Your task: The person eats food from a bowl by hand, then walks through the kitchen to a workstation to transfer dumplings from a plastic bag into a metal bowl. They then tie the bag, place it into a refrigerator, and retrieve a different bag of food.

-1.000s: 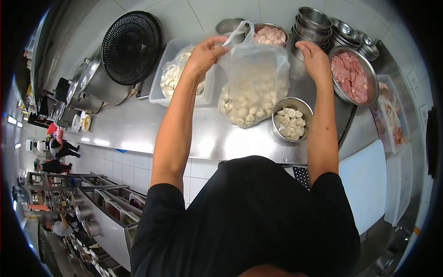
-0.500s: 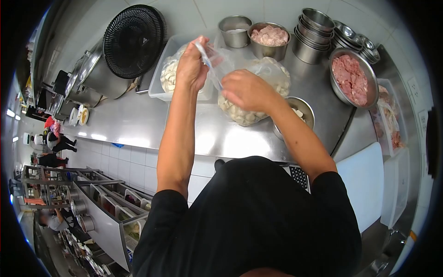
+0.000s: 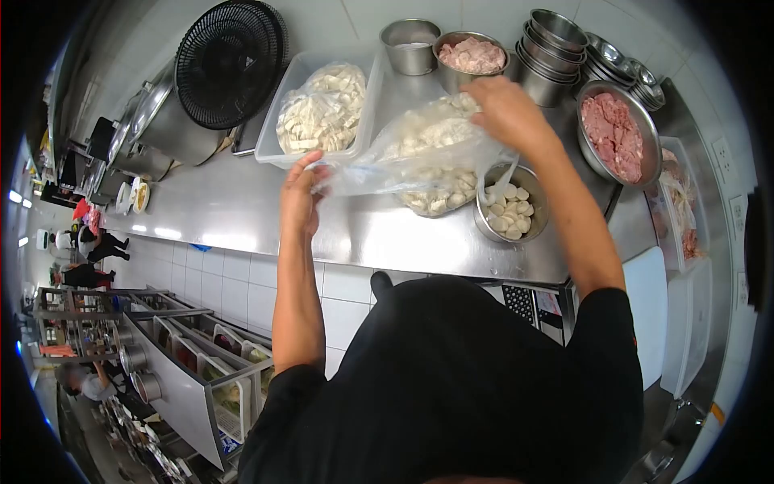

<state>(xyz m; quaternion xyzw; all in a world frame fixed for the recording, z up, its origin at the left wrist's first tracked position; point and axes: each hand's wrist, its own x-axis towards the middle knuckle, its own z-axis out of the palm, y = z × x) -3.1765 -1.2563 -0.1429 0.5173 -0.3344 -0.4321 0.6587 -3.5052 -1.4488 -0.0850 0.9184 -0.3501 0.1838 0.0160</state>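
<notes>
A clear plastic bag (image 3: 427, 149), filled with white slices, lies on the steel counter. My left hand (image 3: 300, 198) is closed on the bag's loose left end, which is stretched out toward it. At the bag's upper right side, my right hand (image 3: 509, 114) has its fingers curled on the plastic; its fingertips are partly hidden. Just right of the bag stands a steel bowl (image 3: 538, 214) with round white slices inside, and a strip of plastic hangs over its rim. Behind my left hand, a clear plastic tub (image 3: 272, 152) contains another bag of white slices (image 3: 326, 109).
Along the wall stand a steel pot (image 3: 409, 60), a bowl of pale minced meat (image 3: 472, 56) and stacked steel bowls (image 3: 556, 48). A bowl of pink meat (image 3: 613, 137) sits at right. Black baskets (image 3: 230, 64) lean at left. People (image 3: 89, 274) stand far off.
My hands have moved apart: the left down and toward me, the right away to the right. The bag is now stretched between them, and the bowl of round slices shows more fully.
</notes>
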